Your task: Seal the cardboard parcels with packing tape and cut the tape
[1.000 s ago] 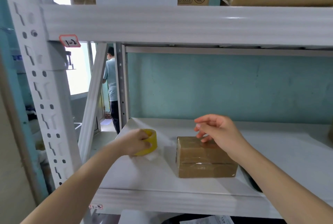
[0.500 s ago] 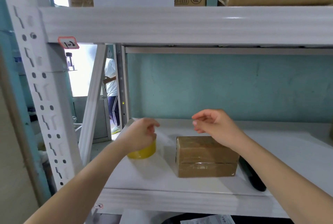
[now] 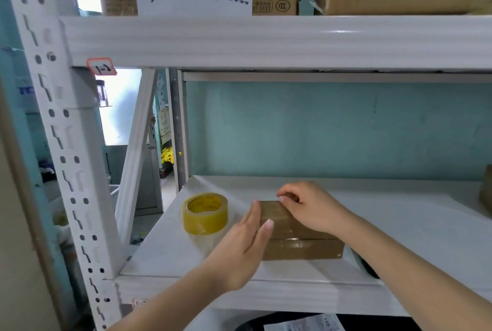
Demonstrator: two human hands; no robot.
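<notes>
We press a flat left hand point(image 3: 239, 250) against the box's point(image 3: 300, 249) left side. Our right hand point(image 3: 311, 208) curls on top, hold unclear. Tape roll point(image 3: 205, 213) sits free by the shelf's point(image 3: 266, 296) left edge.

Shelf point(image 3: 399, 224) was open at the front, right of the upright post point(image 3: 66, 144). Upper beam point(image 3: 266, 40) capped headroom and the teal wall point(image 3: 319, 128) closed the back. Tape roll point(image 3: 205, 213) stood left, parcel point(image 3: 300, 248) centre. The left hand point(image 3: 239, 253) filled the gap between them, and the right hand point(image 3: 311, 208) covered the parcel's top. Bare shelf lay right of the parcel, save a dark object point(image 3: 367, 266) near its corner and a brown object point(image 3: 486, 192) far right.
</notes>
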